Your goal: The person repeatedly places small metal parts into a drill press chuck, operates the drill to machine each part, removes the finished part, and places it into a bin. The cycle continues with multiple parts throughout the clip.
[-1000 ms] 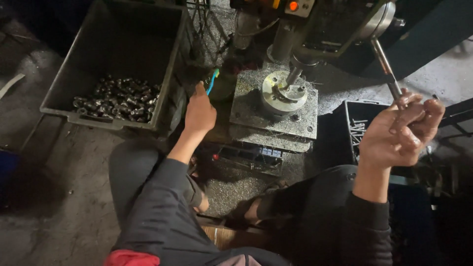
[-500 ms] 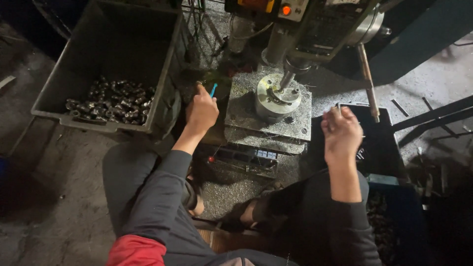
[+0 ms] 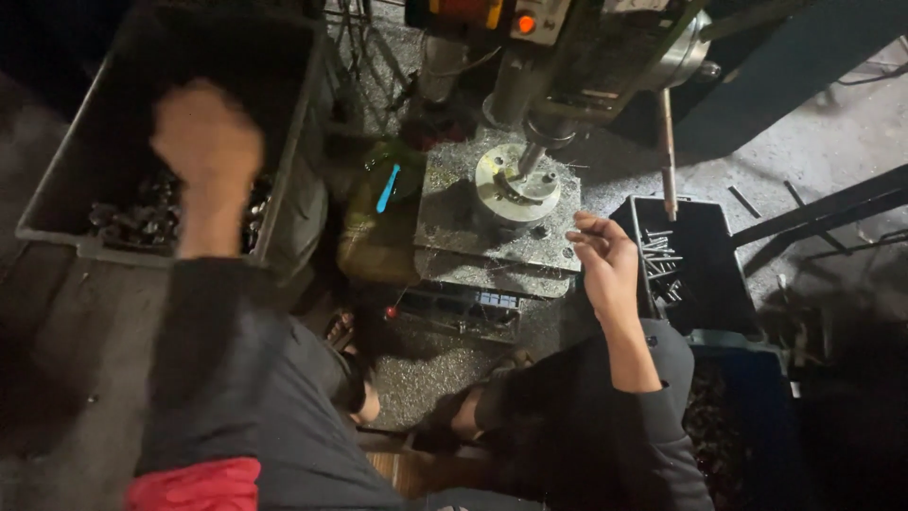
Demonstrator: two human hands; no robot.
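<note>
My left hand (image 3: 206,142) hangs over the grey plastic bin (image 3: 293,132) on my left, blurred, its back toward me, so I cannot tell whether it is clenched or released, or whether it carries anything. Under it, on the bin's floor, lies a heap of small dark metal parts (image 3: 142,220).

My right hand (image 3: 605,260) sits at the right edge of the drill press's steel plate (image 3: 454,203), fingers loosely curled and spread, gripping nothing that I can make out. Just beside it, to the right, stands a black crate (image 3: 705,274) with a few thin metal pins (image 3: 662,254) lying inside. Above the crate the press's feed lever (image 3: 667,151) hangs straight down, apart from my hand.

On the plate, left of my right hand, sits a round metal fixture (image 3: 515,185) with the spindle (image 3: 532,156) coming down onto it. A blue-handled tool (image 3: 387,187) lies between the plate and the bin. Metal shavings cover the floor (image 3: 426,364) between my knees.
</note>
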